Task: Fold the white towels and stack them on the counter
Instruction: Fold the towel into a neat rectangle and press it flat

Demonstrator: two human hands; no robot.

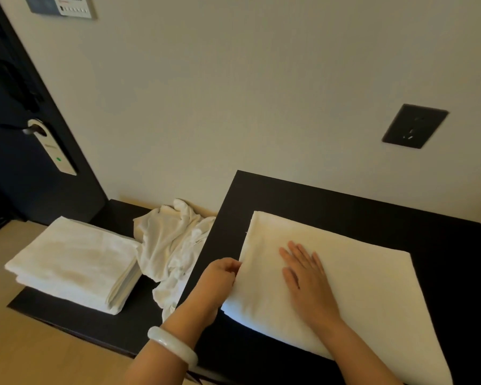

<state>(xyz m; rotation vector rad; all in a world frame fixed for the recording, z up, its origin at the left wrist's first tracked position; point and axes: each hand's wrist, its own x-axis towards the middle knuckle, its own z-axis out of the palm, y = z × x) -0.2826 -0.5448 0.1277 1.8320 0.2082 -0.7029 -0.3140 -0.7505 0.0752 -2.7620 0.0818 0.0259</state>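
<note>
My left fingers (235, 266) are pinching the left edge of the half-folded towel (358, 284); my right hand (306, 276) is lying flat and open on top, gripping nothing. The towel is lying on the raised desk (303, 198), its long axis running away to my right. The folded stack (72, 262) is lying well to the left, past the crumpled towels (175, 243), nearer my left hand (220, 276)
</note>
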